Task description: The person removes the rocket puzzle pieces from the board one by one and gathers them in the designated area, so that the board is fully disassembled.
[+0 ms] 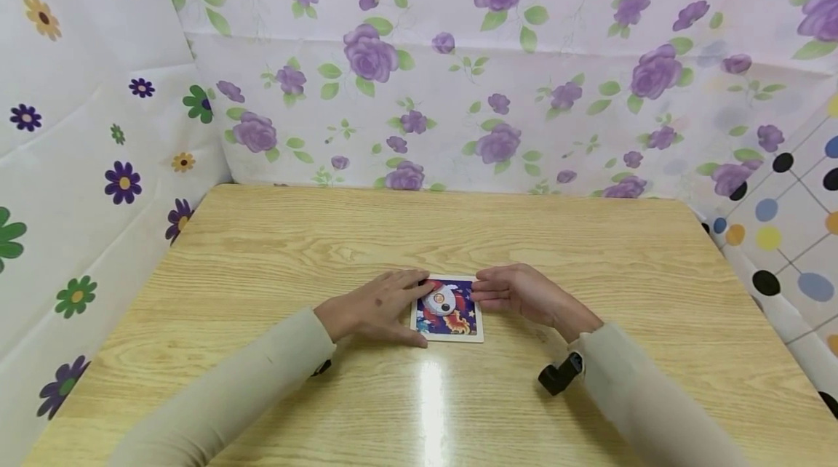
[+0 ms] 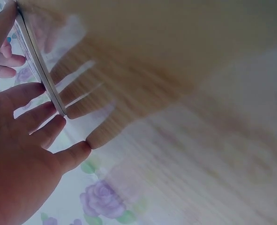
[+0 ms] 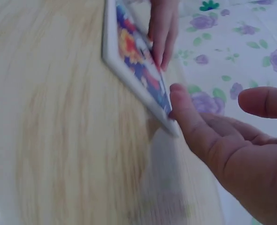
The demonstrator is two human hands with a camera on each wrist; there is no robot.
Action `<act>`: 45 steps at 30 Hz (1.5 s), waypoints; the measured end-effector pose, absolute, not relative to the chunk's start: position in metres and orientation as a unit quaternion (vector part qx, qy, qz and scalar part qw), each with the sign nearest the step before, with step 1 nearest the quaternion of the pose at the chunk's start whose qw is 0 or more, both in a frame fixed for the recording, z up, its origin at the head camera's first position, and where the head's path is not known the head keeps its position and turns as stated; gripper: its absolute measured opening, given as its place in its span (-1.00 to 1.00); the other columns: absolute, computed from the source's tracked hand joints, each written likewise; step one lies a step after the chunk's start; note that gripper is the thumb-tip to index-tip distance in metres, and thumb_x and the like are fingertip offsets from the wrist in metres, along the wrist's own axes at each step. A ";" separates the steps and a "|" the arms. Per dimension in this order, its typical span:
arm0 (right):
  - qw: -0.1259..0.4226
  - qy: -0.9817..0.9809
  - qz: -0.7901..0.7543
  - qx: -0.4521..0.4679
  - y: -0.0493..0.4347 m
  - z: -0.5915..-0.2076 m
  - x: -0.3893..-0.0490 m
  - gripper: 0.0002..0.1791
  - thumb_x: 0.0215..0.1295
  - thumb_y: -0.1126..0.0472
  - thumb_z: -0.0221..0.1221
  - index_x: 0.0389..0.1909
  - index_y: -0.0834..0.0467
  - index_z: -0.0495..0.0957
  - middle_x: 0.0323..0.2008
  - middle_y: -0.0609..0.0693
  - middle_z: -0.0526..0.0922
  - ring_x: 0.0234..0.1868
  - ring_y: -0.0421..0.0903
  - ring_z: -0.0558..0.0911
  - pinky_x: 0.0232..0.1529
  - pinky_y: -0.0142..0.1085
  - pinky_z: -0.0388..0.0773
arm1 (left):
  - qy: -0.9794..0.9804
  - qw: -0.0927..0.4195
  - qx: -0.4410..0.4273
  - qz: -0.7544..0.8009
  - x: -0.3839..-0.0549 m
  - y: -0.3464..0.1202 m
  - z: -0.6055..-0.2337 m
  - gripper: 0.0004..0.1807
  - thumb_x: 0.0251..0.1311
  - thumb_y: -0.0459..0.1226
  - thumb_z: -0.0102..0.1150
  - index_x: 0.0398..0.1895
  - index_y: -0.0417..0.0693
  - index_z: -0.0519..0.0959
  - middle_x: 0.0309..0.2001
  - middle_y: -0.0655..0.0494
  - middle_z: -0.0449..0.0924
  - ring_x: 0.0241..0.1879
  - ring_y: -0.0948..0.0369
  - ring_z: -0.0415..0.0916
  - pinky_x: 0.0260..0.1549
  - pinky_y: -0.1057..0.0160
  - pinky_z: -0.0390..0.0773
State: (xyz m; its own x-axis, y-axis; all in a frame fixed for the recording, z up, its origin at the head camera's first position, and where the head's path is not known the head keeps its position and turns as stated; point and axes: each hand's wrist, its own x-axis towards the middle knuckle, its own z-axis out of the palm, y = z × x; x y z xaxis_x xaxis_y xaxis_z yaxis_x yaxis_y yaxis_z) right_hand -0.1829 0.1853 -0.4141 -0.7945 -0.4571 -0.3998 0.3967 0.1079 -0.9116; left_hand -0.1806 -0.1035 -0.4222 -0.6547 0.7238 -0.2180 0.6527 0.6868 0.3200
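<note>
A square picture board [image 1: 450,314] with a white border lies flat on the table, showing a cartoon rocket with orange flames on dark blue. Thin lines across the picture make it look like a jigsaw puzzle. At its left side is my left hand [image 1: 385,305], fingers spread and fairly straight. Some of those fingertips reach over the border, and the thumb is by the near left corner. In the left wrist view the fingertips meet the edge of the board [image 2: 43,70]. My right hand [image 1: 527,294] has its extended fingertips at the right border.
The glossy wood-grain table [image 1: 314,234] reflects light near its front. Flowered sheeting [image 1: 432,103] rises behind it, with more patterned sheeting [image 1: 85,183] on the left and dotted sheeting [image 1: 779,234] on the right. A black device [image 1: 561,374] is on my right wrist.
</note>
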 end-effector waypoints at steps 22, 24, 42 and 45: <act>0.291 0.612 -0.731 0.075 0.180 -0.419 -0.189 -0.40 0.58 0.14 -0.18 0.34 0.60 0.17 0.19 0.49 0.47 -0.05 0.03 0.71 0.10 -0.14 0.60 | 0.901 0.156 0.398 0.068 -0.182 -0.102 -0.417 0.12 0.10 0.37 0.20 0.58 -0.05 0.11 0.56 -0.08 0.01 0.53 0.03 -0.03 0.45 -0.04 0.08; 0.290 0.613 -0.731 0.074 0.180 -0.420 -0.189 -0.40 0.58 0.14 -0.18 0.34 0.60 0.17 0.18 0.48 0.47 -0.05 0.03 0.72 0.11 -0.14 0.59 | 0.901 0.158 0.398 0.063 -0.182 -0.101 -0.417 0.12 0.10 0.38 0.19 0.58 -0.05 0.10 0.56 -0.07 0.01 0.52 0.03 -0.02 0.44 -0.04 0.09; 0.285 0.624 -0.725 0.053 0.182 -0.422 -0.187 -0.39 0.56 0.16 -0.18 0.32 0.63 0.15 0.20 0.51 0.44 0.00 0.04 0.69 0.14 -0.16 0.57 | 0.885 0.194 0.423 0.007 -0.167 -0.077 -0.418 -0.03 0.21 0.47 -0.14 0.62 0.40 -0.09 0.62 0.10 -0.28 0.57 0.07 -0.35 0.35 -0.42 -0.07; 0.284 0.617 -0.732 0.051 0.183 -0.423 -0.187 -0.40 0.56 0.16 -0.18 0.31 0.63 0.16 0.17 0.49 0.48 -0.01 0.03 0.69 0.14 -0.16 0.57 | 0.888 0.198 0.415 0.015 -0.166 -0.076 -0.416 -0.06 0.23 0.45 -0.13 0.61 0.41 -0.06 0.62 0.12 -0.27 0.58 0.08 -0.34 0.35 -0.41 -0.06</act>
State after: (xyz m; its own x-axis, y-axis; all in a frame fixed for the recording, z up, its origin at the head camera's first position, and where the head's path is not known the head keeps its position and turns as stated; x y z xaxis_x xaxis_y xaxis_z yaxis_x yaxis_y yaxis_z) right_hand -0.1873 0.1832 -0.4234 -0.8334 -0.3534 -0.4250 0.4785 -0.0763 -0.8748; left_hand -0.1656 -0.0759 -0.4163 -0.5775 0.7429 -0.3386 0.7308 0.6552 0.1912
